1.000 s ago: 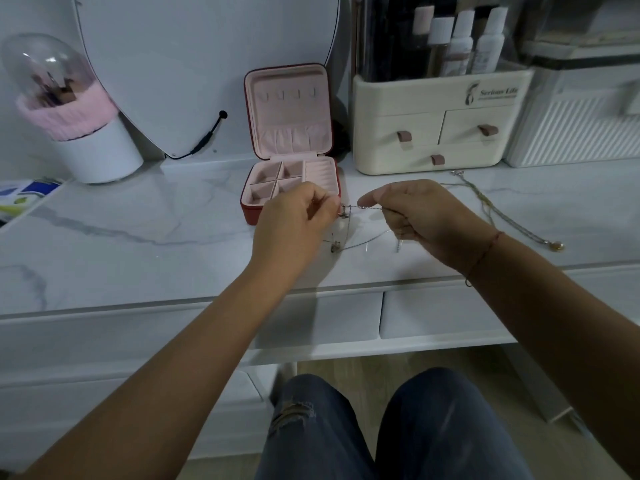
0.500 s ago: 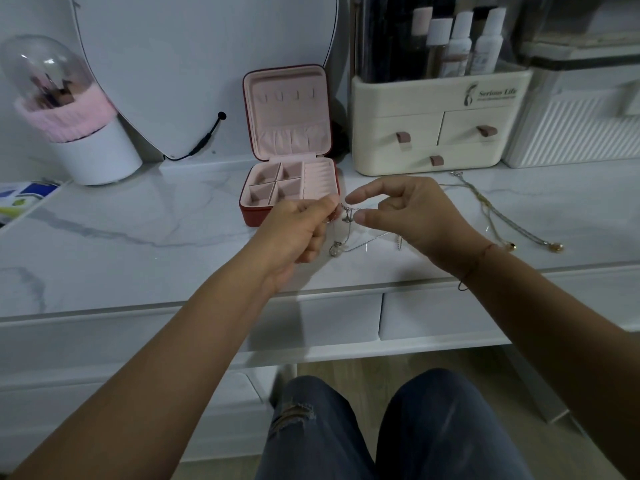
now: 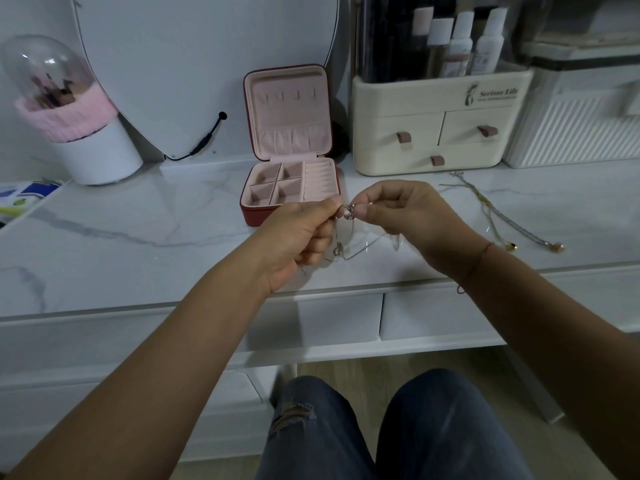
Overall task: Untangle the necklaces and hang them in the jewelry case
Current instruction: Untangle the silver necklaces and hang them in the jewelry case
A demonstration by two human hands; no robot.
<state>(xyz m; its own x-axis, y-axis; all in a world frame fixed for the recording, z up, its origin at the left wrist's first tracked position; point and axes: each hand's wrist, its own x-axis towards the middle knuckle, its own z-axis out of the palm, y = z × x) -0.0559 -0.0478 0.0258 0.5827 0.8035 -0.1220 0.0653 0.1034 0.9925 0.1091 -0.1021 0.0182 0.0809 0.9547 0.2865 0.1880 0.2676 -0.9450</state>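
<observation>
- Both hands are up over the near edge of the marble table (image 3: 138,220), fingertips almost meeting.
- Left hand (image 3: 298,233): thumb and forefinger pinch the silver necklace (image 3: 341,249), and the other fingers are curled into the palm.
- Right hand (image 3: 405,213): it pinches the same necklace just beside the left, at a small knot of metal between the two hands. Its other fingers are curled too, and a red thread bracelet (image 3: 479,258) sits on the wrist.
- From that pinch the chain drops in a loose loop. A small ring-shaped piece dangles just below the left hand, and a strand trails right toward the tabletop under the right hand.
- Just beyond the hands sits the jewelry case (image 3: 252,216), red outside and pink inside, with its lid standing upright.
- A row of hooks (image 3: 287,96) runs across the lid above a gathered pocket. The base shows four square compartments on the left and ring rolls on the right.
- Right of the hands, two more necklaces (image 3: 498,216) lie on the marble side by side, running far to near, pendants at the near end.
- Far right stands a cream drawer organiser (image 3: 433,133) with bottles (image 3: 460,43) on top, and a white ribbed box (image 3: 581,126) beside it.
- Far left stands a dome-topped holder (image 3: 69,109) with a fuzzy pink band, and a mirror (image 3: 207,64) rises behind the case.
</observation>
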